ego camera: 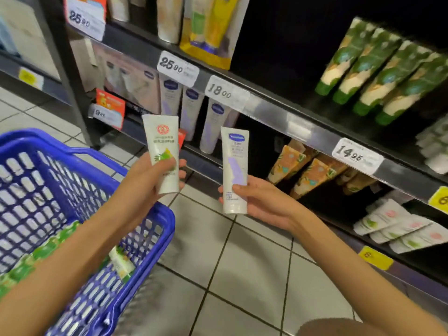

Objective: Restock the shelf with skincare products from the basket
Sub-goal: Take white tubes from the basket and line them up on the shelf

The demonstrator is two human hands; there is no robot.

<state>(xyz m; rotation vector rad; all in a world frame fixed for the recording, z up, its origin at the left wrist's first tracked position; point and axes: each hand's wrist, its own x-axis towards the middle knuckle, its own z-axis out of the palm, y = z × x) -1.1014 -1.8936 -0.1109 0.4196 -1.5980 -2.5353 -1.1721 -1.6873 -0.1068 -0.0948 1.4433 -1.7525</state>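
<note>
Both arms reach forward, bent slightly inward. My left hand [148, 178] curls round the lower half of a white tube with a red seal and green leaves [161, 137], held upright. My right hand [261, 202] grips a white tube with a blue logo and lavender stripe [234, 154] near its cap end, also upright. Behind them, the dark shelf [266, 107] carries matching lavender-striped tubes [213, 124] just below the 18.00 price tag [226, 93]. At my left, the blue basket [167, 214] holds green packs [48, 248].

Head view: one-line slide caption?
Restocking: left hand holds a green-leaf tube, right hand a purple-label tube, facing the shelf beside the blue basket.
</note>
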